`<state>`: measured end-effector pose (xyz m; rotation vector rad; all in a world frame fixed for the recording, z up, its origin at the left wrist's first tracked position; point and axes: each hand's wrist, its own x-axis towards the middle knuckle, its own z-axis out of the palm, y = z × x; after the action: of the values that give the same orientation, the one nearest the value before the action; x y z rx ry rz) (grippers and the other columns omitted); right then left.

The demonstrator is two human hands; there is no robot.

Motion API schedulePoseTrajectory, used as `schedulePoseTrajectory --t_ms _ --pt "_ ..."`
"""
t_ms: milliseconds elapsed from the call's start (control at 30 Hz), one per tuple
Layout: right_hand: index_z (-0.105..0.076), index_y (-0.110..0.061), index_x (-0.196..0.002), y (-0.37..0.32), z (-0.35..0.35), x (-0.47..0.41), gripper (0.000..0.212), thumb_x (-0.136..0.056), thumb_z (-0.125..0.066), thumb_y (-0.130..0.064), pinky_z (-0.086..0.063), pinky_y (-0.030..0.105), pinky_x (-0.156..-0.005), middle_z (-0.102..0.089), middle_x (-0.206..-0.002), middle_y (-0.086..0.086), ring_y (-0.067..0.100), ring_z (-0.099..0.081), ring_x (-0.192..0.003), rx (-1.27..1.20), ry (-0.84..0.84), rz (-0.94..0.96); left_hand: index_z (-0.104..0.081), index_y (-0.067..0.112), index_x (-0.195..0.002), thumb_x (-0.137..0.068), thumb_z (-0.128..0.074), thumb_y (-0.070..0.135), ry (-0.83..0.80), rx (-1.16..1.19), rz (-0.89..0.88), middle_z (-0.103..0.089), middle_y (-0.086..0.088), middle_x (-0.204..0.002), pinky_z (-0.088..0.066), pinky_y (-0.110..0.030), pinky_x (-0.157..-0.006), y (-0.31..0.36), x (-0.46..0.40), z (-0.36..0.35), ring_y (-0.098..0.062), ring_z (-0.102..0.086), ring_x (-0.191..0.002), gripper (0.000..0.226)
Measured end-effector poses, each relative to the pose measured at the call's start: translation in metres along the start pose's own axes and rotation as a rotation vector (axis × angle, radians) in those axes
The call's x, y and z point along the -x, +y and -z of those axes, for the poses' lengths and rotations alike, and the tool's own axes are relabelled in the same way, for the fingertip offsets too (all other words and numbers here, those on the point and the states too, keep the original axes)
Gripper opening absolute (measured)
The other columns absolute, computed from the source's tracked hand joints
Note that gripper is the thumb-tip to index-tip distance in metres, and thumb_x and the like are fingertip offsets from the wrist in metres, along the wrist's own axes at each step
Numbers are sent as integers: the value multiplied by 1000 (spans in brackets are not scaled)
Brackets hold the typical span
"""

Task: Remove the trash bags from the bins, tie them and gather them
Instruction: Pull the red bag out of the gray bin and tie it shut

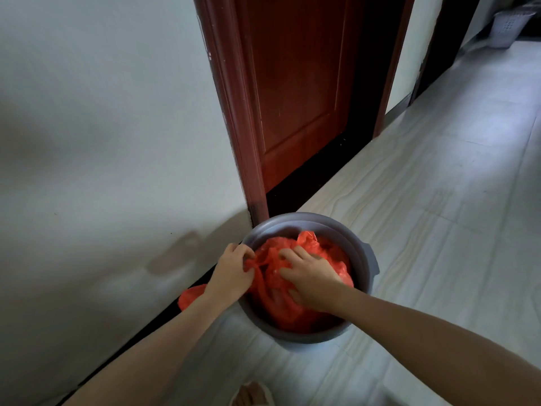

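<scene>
A round grey bin point(363, 259) stands on the floor against the wall, beside a door frame. Inside it lies a red plastic trash bag point(292, 312), crumpled, with twisted handles. My left hand point(231, 271) is at the bin's left rim, fingers closed around a twisted strand of the bag. My right hand point(310, 276) lies on top of the bag inside the bin, fingers curled into the plastic. Another piece of red plastic point(191, 297) shows on the floor behind my left wrist, partly hidden.
A white wall point(102, 142) runs along the left with a dark skirting. A red-brown door point(295, 89) stands just behind the bin. Pale tiled floor point(439, 200) stretches to the right. A white perforated basket point(506, 27) sits far back right. A sandalled foot point(253, 395) shows at the bottom.
</scene>
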<state>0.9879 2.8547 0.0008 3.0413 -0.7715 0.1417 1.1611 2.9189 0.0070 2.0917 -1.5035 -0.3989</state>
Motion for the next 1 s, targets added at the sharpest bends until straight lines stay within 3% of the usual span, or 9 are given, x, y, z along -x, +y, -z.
schedulePoseTrajectory --t_ms 100,167,267,367,567,667,733,833,1000 --pt "-64 -17 -88 5 6 1 26 -66 -59 -30 -54 37 -61 -62 -110 6 27 -62 -92 18 -42 136 -57 7 -107 -86 -54 18 -46 -239 110 -62 -15 -105 -43 -35 -82 2 0 1 -34 -58 -101 24" --pt "-52 -12 -110 -2 15 -1 35 -77 -54 -25 -49 39 -71 -62 -108 10 32 -60 -96 -164 -98 -12 -55 8 -110 -88 -50 25 -121 -335 217 -63 -15 -110 -45 -37 -83 9 -4 1 -36 -58 -105 28" --pt "-14 -19 -142 -8 12 -4 72 -82 -53 -28 -47 40 -81 -62 -112 14 35 -60 -101 -367 -230 -264 -62 16 -99 -82 -47 24 -186 -317 322 -66 -6 -104 -43 -39 -91 16 -10 -2 -32 -59 -103 24" --pt "1 -34 -145 -6 7 -7 84 -80 -53 -28 -48 40 -88 -58 -123 13 34 -58 -108 -444 -261 -309 -55 16 -78 -78 -49 20 -244 -139 317 -66 -7 -94 -45 -34 -85 18 -12 -7 -28 -60 -97 7" --pt "-17 -46 -141 -10 -1 -15 72 -83 -48 -16 -46 40 -84 -54 -129 3 27 -52 -116 -526 -305 -270 -40 18 -85 -84 -57 9 -179 4 -81 -64 -5 -89 -42 -28 -74 20 4 0 -23 -59 -88 19" --pt "-46 -35 -128 -12 -9 -19 46 -86 -45 -18 -45 42 -89 -51 -127 2 25 -47 -120 -513 -313 -280 -39 19 -83 -85 -57 15 -198 -127 -230 -54 0 -84 -37 -28 -70 13 10 4 -26 -56 -86 18" --pt "-54 -25 -118 -16 -12 -20 32 -88 -44 -21 -44 40 -85 -49 -121 3 24 -46 -117 -461 -308 -262 -45 14 -86 -86 -49 25 -162 -262 -351 -54 -2 -88 -44 -35 -66 9 15 9 -27 -59 -80 11" --pt "-53 -20 -119 -19 -15 -18 32 -88 -46 -23 -43 37 -80 -45 -123 2 21 -45 -115 -403 -243 -194 -40 19 -80 -82 -42 34 9 -499 -654 -56 4 -69 -35 -23 -36 -4 19 7 -13 -55 -48 15" --pt "-30 -27 -137 -20 -17 -21 55 -86 -48 -21 -46 40 -88 -40 -141 -9 19 -47 -122 -515 -164 -171 -52 21 -77 -83 -42 34 21 -557 -752 -56 9 -65 -35 -23 -35 -22 27 10 -9 -55 -49 18"
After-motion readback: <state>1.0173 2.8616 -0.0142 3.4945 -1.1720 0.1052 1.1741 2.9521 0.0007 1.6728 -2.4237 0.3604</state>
